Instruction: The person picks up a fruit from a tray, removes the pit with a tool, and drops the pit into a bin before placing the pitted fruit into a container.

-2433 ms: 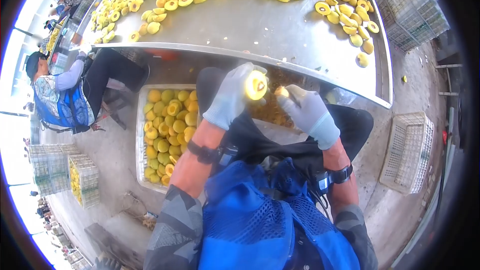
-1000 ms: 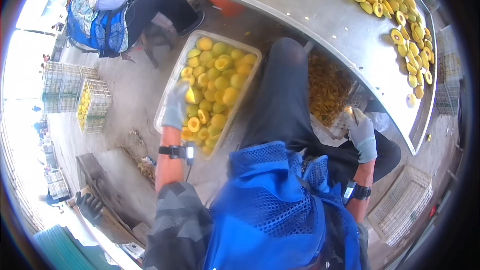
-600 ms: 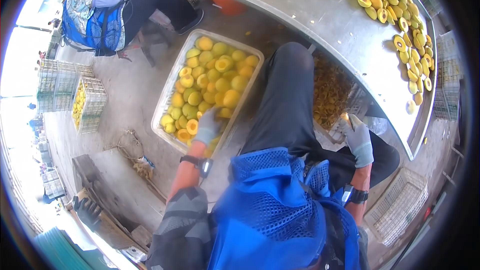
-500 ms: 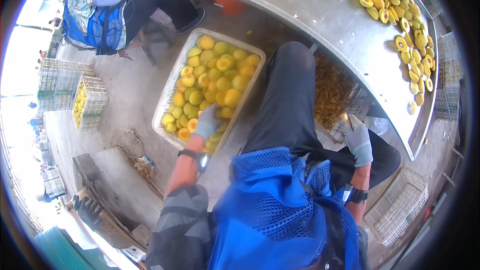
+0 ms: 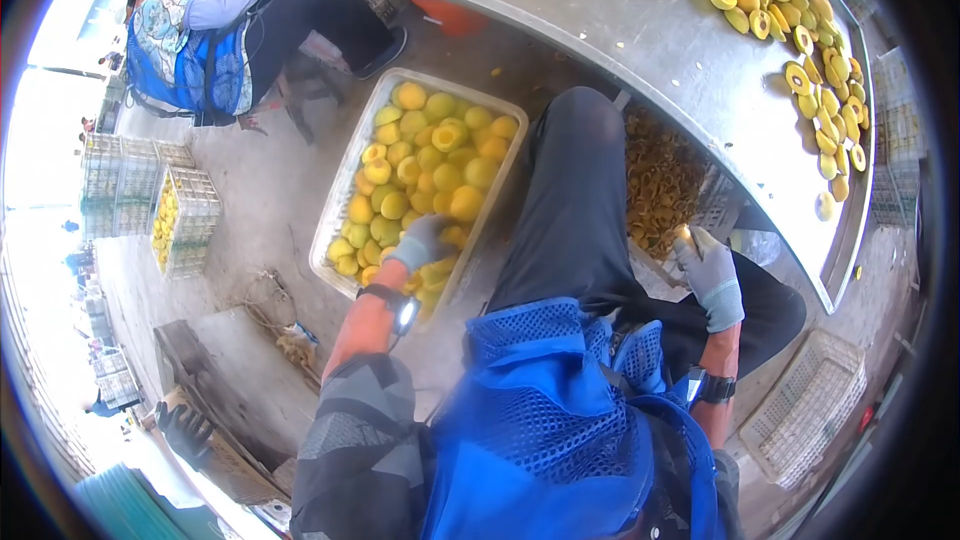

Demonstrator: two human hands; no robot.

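Note:
My left hand (image 5: 424, 242), in a grey glove, reaches down into a white plastic crate (image 5: 322, 225) of yellow, peach-like fruit (image 5: 408, 172). Its fingers point into the fruit at the near right part of the crate; blur and the fruit hide whether they grip any. My right hand (image 5: 710, 275), also gloved, is held beside my right knee with its fingers closed. A small pale tip (image 5: 683, 233) shows at the thumb and forefinger, too small to name. Several halved fruits with brown centres (image 5: 800, 78) lie on the metal table (image 5: 640, 50).
Under the table edge stands a container of brown scraps (image 5: 660, 185). An empty white crate (image 5: 806, 408) lies at the lower right. Fruit-filled crate (image 5: 190, 220) and stacked crates (image 5: 118, 185) stand at left. A co-worker (image 5: 190, 50) sits at upper left near an orange bucket (image 5: 447, 15).
My left hand has shifted slightly right and down among the fruit, covering more of it. The right hand stays nearly in place. The view has tilted a little.

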